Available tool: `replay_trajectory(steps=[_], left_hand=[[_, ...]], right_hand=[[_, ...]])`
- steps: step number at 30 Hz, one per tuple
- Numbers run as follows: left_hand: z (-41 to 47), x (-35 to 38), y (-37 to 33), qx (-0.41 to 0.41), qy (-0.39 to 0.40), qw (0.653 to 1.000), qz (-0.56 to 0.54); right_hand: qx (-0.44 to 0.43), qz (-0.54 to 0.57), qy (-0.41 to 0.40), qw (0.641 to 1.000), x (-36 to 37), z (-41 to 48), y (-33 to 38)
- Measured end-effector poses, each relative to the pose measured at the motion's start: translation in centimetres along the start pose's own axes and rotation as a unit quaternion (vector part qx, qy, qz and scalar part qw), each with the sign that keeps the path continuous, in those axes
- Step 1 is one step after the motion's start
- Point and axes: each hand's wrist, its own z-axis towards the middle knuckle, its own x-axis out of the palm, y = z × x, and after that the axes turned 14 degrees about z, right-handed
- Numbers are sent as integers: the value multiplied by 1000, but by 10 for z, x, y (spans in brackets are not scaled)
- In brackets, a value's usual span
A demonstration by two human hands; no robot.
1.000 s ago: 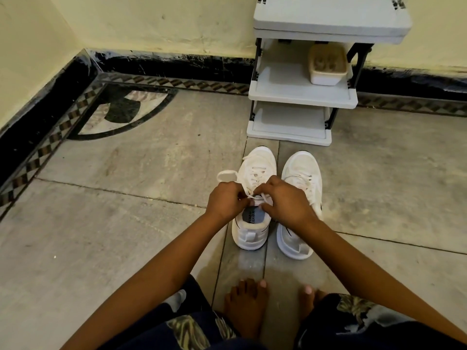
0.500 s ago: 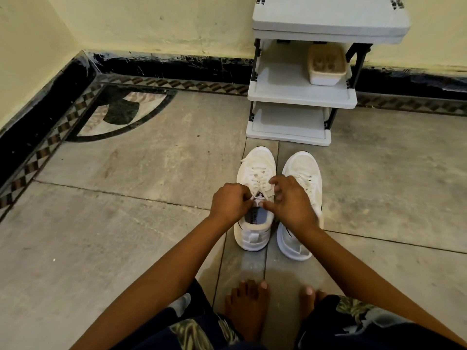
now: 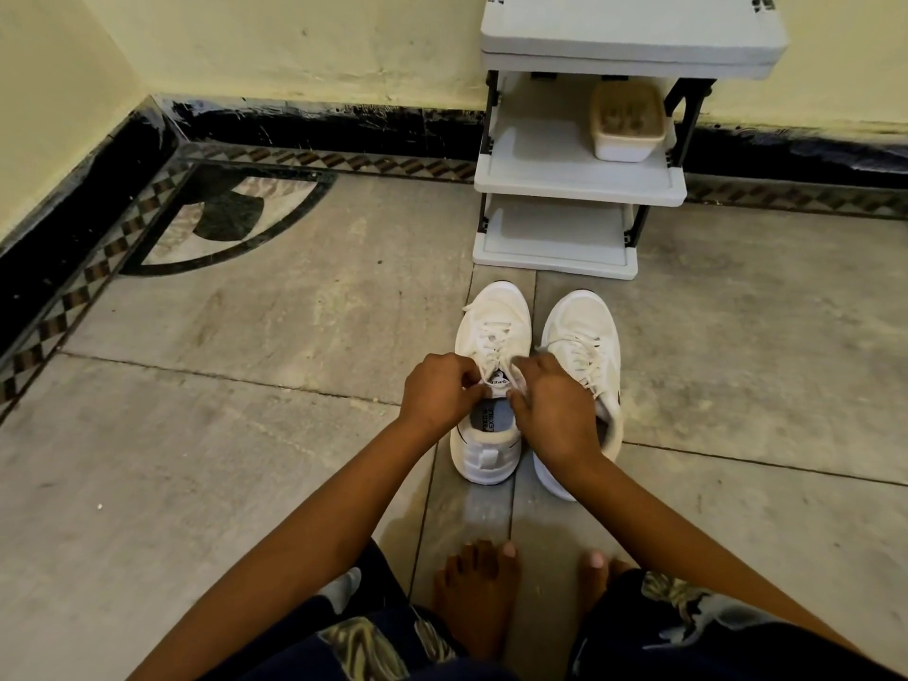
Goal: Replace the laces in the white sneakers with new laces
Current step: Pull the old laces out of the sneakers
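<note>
Your left hand [image 3: 439,390] and right hand [image 3: 553,410] meet over the top of the left sneaker [image 3: 494,312], at its tongue [image 3: 498,383]. Both grips are clenched, each pinching a strand of the white lace [image 3: 494,339] that runs up from the top eyelets. The lace is threaded criss-cross down toward the toe. The left sneaker stands flat on the stone floor [image 3: 245,435], toe pointing away from you and insole showing behind the tongue. The right sneaker [image 3: 584,321] sits just beside it, also laced, its heel partly hidden under your right wrist. Your bare feet [image 3: 479,592] are on the floor near the heels. A grey shoe rack [image 3: 580,174] stands against the wall just past the toes, with a lidded plastic container [image 3: 626,125] on its middle shelf.
</note>
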Motion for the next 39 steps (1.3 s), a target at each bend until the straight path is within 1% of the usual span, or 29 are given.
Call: replay_trajectory(steps=[3, 6, 7, 8, 9, 10, 11, 13, 15, 17, 18, 19, 20, 21, 22, 23, 24, 25, 26, 27, 28, 30, 31, 32, 36, 39], left_hand=[[0, 0, 2, 1, 4, 1000, 0], [0, -2, 2, 7, 10, 1000, 1], [1, -2, 2, 10, 10, 1000, 6], [0, -1, 2, 12, 8, 1000, 15], [0, -1, 2, 14, 5, 1000, 22], [0, -1, 2, 15, 2, 1000, 27], [-1, -1, 2, 15, 0, 999, 29], [-1, -1, 1, 18, -1, 999, 36], [-1, -2, 0, 22, 1, 998, 54], [-1, -2, -1, 22, 2, 997, 69], [-1, -2, -2, 21, 2, 997, 75], [-2, -2, -3, 21, 3, 997, 79], [-2, -2, -5, 23, 5, 996, 83], [-2, -3, -7, 25, 7, 996, 87], [-2, -5, -7, 25, 8, 996, 88], [-3, -7, -8, 20, 10, 996, 81], [-3, -8, -6, 14, 11, 997, 70], [-2, -11, -4, 9, 8, 998, 61], [-2, -13, 0, 2, 5, 998, 55], [-2, -14, 2, -3, 3, 999, 49], [-3, -16, 4, -5, 0, 999, 46], [-3, -17, 4, 2, -1, 999, 44], [-3, -18, 3, 6, 0, 999, 43], [-3, -18, 2, 8, 1, 999, 44], [-3, -16, 2, -4, -9, 999, 35], [-2, -15, 4, -39, -7, 999, 5]], right_hand=[[-63, -49, 47, 996, 2, 8, 0], [-77, -85, 66, 991, 4, 16, -5], [-77, -55, 61, 994, 6, 17, -8], [-53, 17, 48, 997, 7, 19, -10], [-8, 112, 35, 993, 6, 21, -10], [37, 211, 32, 976, 4, 24, -11], [68, 286, 36, 955, 0, 27, -12], [79, 323, 60, 941, -5, 29, -13], [75, 317, 87, 942, -7, 27, -13], [78, 326, 93, 938, -8, 25, -9], [82, 370, 91, 921, -10, 24, -5], [98, 453, 90, 881, -15, 25, 3], [118, 553, 87, 820, -22, 29, 13], [123, 619, 76, 772, -28, 36, 22], [111, 630, 53, 767, -34, 46, 28], [96, 589, 24, 802, -41, 55, 33], [84, 524, -11, 848, -46, 63, 34], [80, 443, -39, 892, -50, 68, 30], [83, 354, -41, 931, -52, 69, 25], [83, 269, -11, 960, -52, 67, 18], [74, 198, 45, 976, -48, 60, 11], [39, 111, 154, 981, -32, 44, 3], [19, 84, 183, 979, -24, 37, 0], [8, 67, 186, 980, -17, 31, -2], [35, 74, 110, 991, -10, 20, -13], [46, 75, 112, 990, -10, 18, -15]])
